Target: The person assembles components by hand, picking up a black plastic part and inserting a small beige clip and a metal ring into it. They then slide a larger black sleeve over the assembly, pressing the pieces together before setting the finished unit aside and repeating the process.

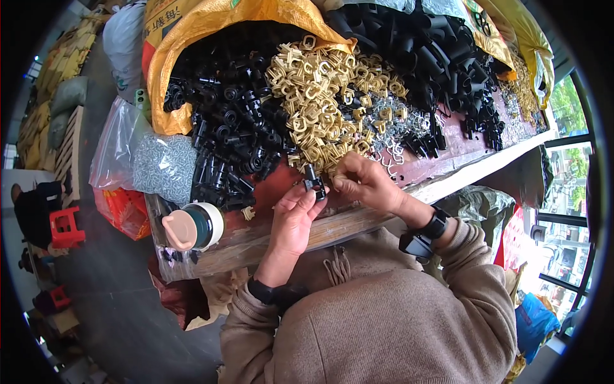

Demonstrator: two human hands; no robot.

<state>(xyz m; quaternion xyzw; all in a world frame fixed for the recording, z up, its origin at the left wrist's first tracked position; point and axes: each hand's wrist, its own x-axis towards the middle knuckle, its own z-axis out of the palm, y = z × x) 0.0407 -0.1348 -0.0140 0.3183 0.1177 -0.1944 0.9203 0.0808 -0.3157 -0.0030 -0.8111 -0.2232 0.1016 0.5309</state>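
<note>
Fingers of both the left hand (pixel 293 217) and right hand (pixel 364 182) pinch a small black plastic part (pixel 313 184)

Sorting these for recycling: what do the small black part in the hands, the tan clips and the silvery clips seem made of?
Small black part, pinched in the left hand: probably moulded plastic, with a dull sheen. Tan clips: likely plastic too, uniform matte beige. Silvery clips: apparently bent metal wire, thin and glinting. The right hand works beside the part.

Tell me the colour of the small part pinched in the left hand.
Black: the small plastic part in the left hand shows best in the head view.
</note>
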